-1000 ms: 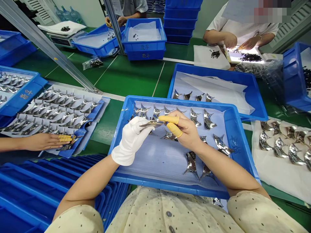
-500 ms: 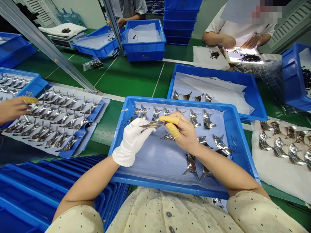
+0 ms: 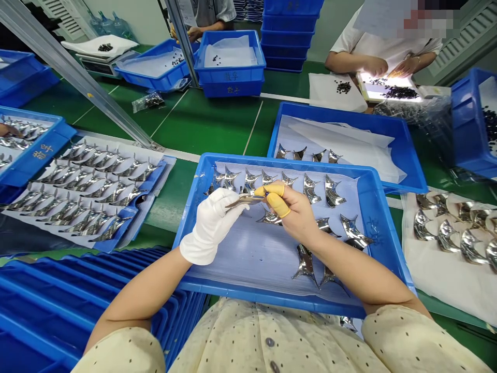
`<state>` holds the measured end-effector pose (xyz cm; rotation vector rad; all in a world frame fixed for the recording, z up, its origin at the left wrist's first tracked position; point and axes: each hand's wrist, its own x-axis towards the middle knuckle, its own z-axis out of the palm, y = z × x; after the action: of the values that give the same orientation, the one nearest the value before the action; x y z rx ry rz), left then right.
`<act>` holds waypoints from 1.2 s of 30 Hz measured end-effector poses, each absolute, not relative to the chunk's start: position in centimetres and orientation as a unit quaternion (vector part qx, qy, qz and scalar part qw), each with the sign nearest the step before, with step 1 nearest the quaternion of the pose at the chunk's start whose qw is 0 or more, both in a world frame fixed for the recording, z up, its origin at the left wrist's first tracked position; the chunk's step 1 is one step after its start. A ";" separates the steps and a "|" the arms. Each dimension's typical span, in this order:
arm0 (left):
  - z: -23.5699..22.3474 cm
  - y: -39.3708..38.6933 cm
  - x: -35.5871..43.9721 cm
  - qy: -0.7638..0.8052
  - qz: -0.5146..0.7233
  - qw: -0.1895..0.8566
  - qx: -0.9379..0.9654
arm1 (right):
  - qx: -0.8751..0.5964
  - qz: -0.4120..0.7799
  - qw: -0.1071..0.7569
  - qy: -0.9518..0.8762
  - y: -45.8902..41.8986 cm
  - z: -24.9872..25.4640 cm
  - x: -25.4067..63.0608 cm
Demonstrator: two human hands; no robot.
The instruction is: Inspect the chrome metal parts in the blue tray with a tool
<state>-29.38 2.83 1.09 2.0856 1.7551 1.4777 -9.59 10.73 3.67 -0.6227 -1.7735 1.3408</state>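
My left hand (image 3: 213,224), in a white glove, grips a shiny curved metal piece (image 3: 244,200) over the tray. At the piece's right end is my right hand (image 3: 293,207), with yellow finger cots on thumb and forefinger. Those two fingertips are pinched together, with a tiny dark spot between them; it is too small to name. Beneath both hands lies a blue tray (image 3: 279,298) lined with whitish sheets. Several pointed metal pieces (image 3: 310,187) rest in it in rows, some partly hidden by my right hand and forearm.
Left stands a board of metal pieces (image 3: 87,178); a co-worker's hand (image 3: 10,130) reaches into the tray beyond. Blue crates (image 3: 77,311) are stacked lower left. Another blue tray (image 3: 411,155) adjoins mine. More pieces (image 3: 448,235) lie right. Across the table, a person's hands (image 3: 375,66) handle small dark parts.
My hands stay at nearly the same place, the right fingertips shifting slightly on the piece's end. The co-worker's hand left the board and moved into the far-left tray.
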 end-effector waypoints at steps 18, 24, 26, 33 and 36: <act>1.1 3.0 -29.7 0.525 0.453 -0.141 0.707 | -0.259 0.724 0.336 -0.544 11.1 4.5 -9.8; 1.7 3.1 -29.6 0.529 0.476 0.009 0.703 | -0.269 0.773 0.289 -0.497 11.4 4.4 -10.0; 2.1 3.1 -29.5 0.533 0.479 0.116 0.688 | -0.272 0.775 0.281 -0.496 11.4 4.4 -9.9; 3.1 2.9 -29.1 0.542 0.486 0.320 0.606 | -0.277 0.721 0.307 -0.556 11.0 4.2 -10.0; 3.0 2.8 -28.9 0.530 0.490 0.369 0.586 | -0.263 0.683 0.345 -0.588 10.8 3.9 -10.2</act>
<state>-28.92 2.83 3.04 1.5052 1.3598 1.2578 -10.21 10.78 3.94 -0.6822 -1.5279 1.7724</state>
